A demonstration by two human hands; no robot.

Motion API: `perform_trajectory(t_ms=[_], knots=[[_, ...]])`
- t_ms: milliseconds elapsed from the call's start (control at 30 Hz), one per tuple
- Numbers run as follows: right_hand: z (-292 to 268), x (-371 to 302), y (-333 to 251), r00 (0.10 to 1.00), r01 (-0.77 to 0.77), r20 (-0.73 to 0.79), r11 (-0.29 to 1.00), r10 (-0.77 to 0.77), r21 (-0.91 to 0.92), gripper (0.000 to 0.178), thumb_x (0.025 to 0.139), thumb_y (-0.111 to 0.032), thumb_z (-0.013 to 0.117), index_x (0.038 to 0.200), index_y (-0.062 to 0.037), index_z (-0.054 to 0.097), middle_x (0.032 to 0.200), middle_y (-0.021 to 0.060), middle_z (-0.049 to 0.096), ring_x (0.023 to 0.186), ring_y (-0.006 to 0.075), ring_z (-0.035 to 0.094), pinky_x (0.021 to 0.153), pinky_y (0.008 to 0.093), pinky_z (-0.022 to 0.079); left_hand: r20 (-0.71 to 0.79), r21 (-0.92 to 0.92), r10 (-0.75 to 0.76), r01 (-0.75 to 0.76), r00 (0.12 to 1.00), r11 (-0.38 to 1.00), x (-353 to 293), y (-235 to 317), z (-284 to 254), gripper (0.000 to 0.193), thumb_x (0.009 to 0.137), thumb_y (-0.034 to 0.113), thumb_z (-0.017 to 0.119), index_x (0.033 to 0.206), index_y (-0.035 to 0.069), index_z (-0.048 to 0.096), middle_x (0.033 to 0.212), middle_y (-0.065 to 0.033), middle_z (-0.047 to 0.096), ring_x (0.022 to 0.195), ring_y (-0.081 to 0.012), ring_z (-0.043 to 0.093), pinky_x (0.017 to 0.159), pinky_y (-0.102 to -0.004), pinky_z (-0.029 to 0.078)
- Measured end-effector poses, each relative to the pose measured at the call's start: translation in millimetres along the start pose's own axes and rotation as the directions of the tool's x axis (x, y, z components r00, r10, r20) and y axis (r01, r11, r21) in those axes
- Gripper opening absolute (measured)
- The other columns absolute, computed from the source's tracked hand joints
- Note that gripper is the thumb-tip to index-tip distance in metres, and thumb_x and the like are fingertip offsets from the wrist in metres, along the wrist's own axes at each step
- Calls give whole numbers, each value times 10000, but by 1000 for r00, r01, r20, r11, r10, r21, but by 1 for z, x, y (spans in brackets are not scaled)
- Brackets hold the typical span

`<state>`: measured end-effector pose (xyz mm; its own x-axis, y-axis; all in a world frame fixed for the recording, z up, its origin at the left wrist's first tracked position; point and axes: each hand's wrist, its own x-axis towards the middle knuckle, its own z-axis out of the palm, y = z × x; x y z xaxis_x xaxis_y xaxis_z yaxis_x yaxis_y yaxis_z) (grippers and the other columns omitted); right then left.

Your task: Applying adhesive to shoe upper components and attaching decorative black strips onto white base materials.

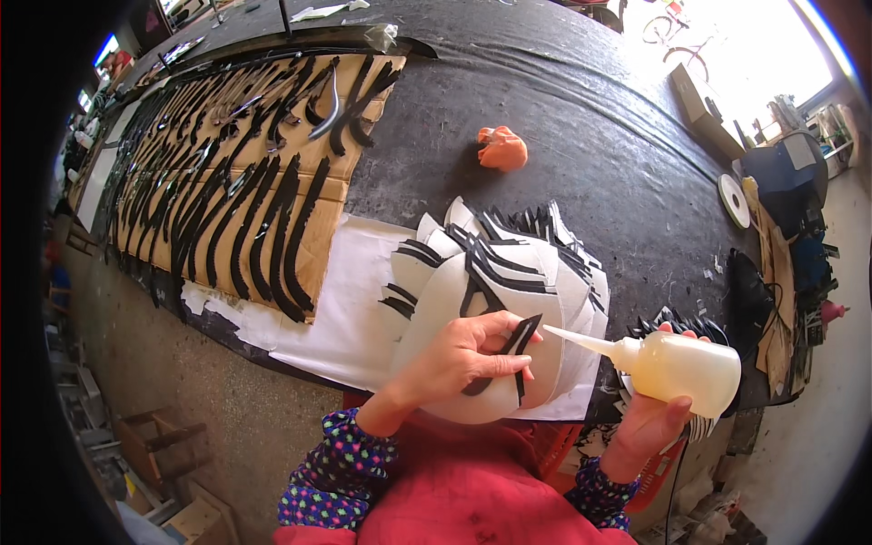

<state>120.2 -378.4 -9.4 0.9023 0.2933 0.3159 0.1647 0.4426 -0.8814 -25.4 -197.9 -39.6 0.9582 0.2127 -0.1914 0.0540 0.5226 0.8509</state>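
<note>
My left hand pinches a small black V-shaped piece between thumb and fingers. It is held over a pile of white curved panels edged with black strips. My right hand is wrapped round a translucent squeeze bottle of pale yellow liquid, tilted so that its long thin nozzle points left. The nozzle's tip is close to the black piece; I cannot tell whether they touch. Another black piece lies on the top panel, partly hidden by my left hand.
At the left a cardboard sheet carries rows of black curved strips. White paper lies under the panels on the dark table. An orange crumpled item sits beyond. More dark-edged pieces are behind the bottle; a white roll stands farther right.
</note>
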Motion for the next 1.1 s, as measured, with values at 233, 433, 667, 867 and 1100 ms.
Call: perform_trajectory(t_ms=[233,433,667,867,1100], knots=[[-4,5,-3,976,-151,190,960,107,235,950,664,-440,756,1360,-31,256,1341,157,381,1284,362,315,1043,480,328,-10,-7,4,-4,1000,1000,-1,-1,0,289,837,70,623,1106,-8,551,838,-82,656,815,-108,601,781,-229,439],[-11,5,7,977,-202,118,940,176,275,875,715,-475,701,1356,-55,278,1352,137,370,1288,364,303,1019,526,342,-7,1,16,-16,1000,1000,-1,-2,-1,277,840,69,621,1097,-8,555,835,-83,660,814,-106,602,783,-226,441],[-6,1,6,993,-115,49,981,108,154,806,752,-471,670,1345,-70,299,1323,117,388,1254,366,352,964,585,372,-8,-19,12,-12,1000,1000,0,-3,-2,278,833,60,627,1094,-9,557,836,-81,659,808,-103,603,774,-224,445],[-1,-4,3,998,-64,6,997,64,42,857,709,-496,700,1340,-78,297,1297,101,397,1222,362,396,918,580,411,-16,-21,-8,8,1000,1000,0,-1,-2,272,828,48,629,1084,-11,561,840,-80,655,808,-108,607,768,-223,448],[3,-3,0,998,-26,49,1000,26,15,862,667,-482,739,1303,-98,303,1201,71,412,1175,320,440,896,566,434,-10,-59,-7,7,1000,998,0,0,-2,268,824,40,629,1077,-16,561,841,-84,653,804,-116,612,759,-226,455]])
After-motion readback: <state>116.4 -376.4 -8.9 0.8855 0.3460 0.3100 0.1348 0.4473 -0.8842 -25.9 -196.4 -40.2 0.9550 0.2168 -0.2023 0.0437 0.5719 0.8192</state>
